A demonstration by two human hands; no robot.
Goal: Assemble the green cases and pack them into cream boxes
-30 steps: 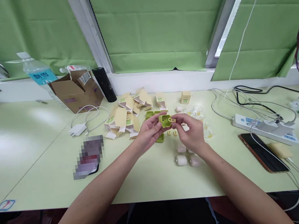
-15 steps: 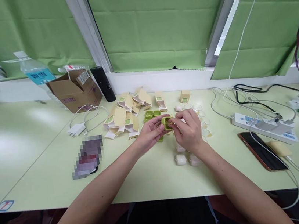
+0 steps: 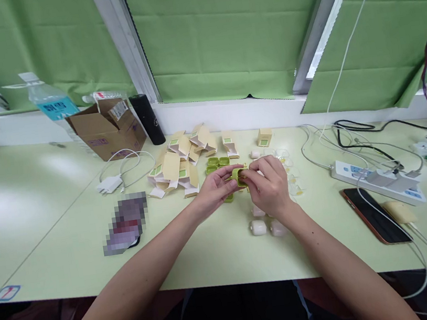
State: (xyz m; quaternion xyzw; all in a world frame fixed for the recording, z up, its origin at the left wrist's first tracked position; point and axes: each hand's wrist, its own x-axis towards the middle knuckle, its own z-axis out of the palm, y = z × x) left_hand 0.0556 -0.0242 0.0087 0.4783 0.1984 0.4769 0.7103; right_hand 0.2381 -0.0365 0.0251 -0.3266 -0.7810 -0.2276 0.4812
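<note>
A small green square cup (image 3: 236, 176) is pinched between the thumb and fingers of my left hand (image 3: 216, 188), its opening turned to the right. My right hand (image 3: 268, 184) has its fingertips inside that opening; what they grip there, if anything, is hidden. Behind my left hand stand several more green cups (image 3: 213, 162) in a group. Small whitish rounded pieces (image 3: 258, 228) lie below my right hand, partly covered by it. Clear plastic pieces with yellow bits (image 3: 295, 190) are spread just to its right.
Opened cream paper boxes (image 3: 170, 167) are heaped behind on the left, near a cardboard carton (image 3: 110, 134) and a black cylinder (image 3: 147, 120). On the right are a power strip (image 3: 377, 182), a phone (image 3: 374, 216) and loose cables. A white charger (image 3: 109, 185) lies left.
The green cup has turned slightly, its opening facing more to the right. My right fingertips have gone further into it. Everything else on the table looks the same.
</note>
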